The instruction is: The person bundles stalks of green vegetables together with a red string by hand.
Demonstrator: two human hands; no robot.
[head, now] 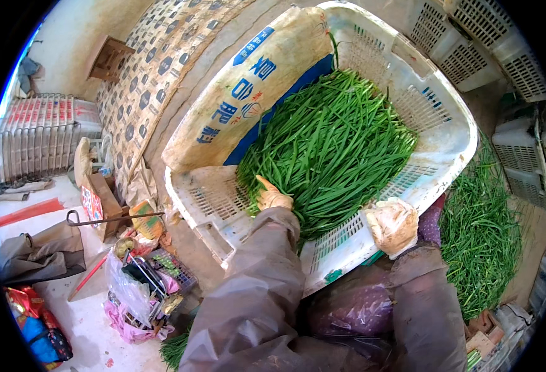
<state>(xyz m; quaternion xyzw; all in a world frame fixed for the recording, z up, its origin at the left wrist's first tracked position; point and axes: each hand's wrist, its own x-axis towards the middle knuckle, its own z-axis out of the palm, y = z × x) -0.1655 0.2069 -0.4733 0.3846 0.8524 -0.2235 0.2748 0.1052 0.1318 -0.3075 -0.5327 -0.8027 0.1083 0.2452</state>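
A large white plastic crate (459,109) with slotted walls stands tilted in front of me. A thick heap of long green leaves (333,144), like Chinese chives, lies inside it. Along its left wall hangs a stained woven sack sheet (208,116) with blue printing. My left hand (275,197), in a yellowish glove, reaches in and touches the lower left of the heap. One finger points up; the other fingers are partly hidden. My right hand (392,228), in a dirty white glove, is curled over the crate's near rim.
More loose green leaves (480,228) cover the floor at right. Slotted crates (468,51) stand at upper right; stacked crates (45,135) stand at far left. A bag-lined basket (138,297) of odds and ends and a hooked metal rod (115,219) are at left.
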